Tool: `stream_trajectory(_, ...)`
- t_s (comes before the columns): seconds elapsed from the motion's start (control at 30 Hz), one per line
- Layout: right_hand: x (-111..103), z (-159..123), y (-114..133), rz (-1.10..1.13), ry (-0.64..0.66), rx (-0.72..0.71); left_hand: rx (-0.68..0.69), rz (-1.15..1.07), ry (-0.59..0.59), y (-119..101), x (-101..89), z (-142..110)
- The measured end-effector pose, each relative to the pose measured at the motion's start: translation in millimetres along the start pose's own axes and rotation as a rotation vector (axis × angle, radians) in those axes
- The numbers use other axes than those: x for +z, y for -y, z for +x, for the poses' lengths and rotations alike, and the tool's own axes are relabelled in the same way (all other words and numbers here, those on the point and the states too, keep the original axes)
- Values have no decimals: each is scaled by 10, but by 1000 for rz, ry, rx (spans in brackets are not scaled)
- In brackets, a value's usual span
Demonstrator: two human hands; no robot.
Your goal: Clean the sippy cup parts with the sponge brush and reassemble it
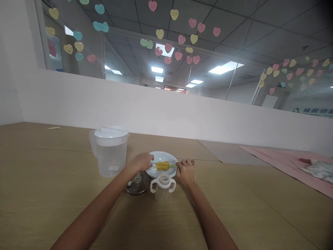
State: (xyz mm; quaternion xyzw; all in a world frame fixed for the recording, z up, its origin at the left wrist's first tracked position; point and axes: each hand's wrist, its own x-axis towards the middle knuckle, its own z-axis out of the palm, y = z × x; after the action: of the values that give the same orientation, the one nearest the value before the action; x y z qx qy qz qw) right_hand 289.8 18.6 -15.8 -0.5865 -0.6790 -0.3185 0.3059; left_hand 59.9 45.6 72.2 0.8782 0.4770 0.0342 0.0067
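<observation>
A white plate (164,155) lies on the table between my two hands. On it rest a yellow sponge bottle brush (162,166) with a green handle and a small white ring-like part (153,168). My left hand (142,161) is closed at the plate's left rim, fingertips over the edge. My right hand (186,171) has its fingers curled round the brush handle at the right rim; the grip is partly hidden. In front of the plate stands a clear baby bottle (162,189) with two white handles and no lid. Beneath my left wrist sits a dark round dish (137,187) holding a clear, nipple-like piece.
A clear pitcher (111,158) with a white lid stands left of the plate on the wooden table (78,208). At the right lies a pink cloth (275,163) with a patterned fabric item (318,169) on it. A white wall (156,111) with windows above borders the back.
</observation>
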Motion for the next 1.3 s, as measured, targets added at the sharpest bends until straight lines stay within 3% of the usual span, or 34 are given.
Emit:
stream_trajectory(0.23,-2,-15,69,171,-27,-23,8,-28,5,-1,243,118)
stream_trajectory(0.37,-14,-12,26,214,-72,81,30,-85,-10,81,190,123)
stream_trajectory(0.5,-40,-6,-9,283,-118,191,63,-212,-135,123,77,107)
stream_trajectory(0.6,-52,-3,-7,358,-131,206,88,-378,-196,127,15,80)
stream_trajectory(0.83,-26,-6,-13,265,-140,240,94,-498,-162,5,-63,-7)
stream_trajectory(1.1,-45,0,-62,365,-202,345,61,-707,-301,32,-88,51)
stream_trajectory(1.2,-75,9,-66,462,-245,415,75,-855,-266,79,-41,113)
stream_trajectory(1.3,-103,12,-59,493,-250,364,59,-993,-215,102,-15,154)
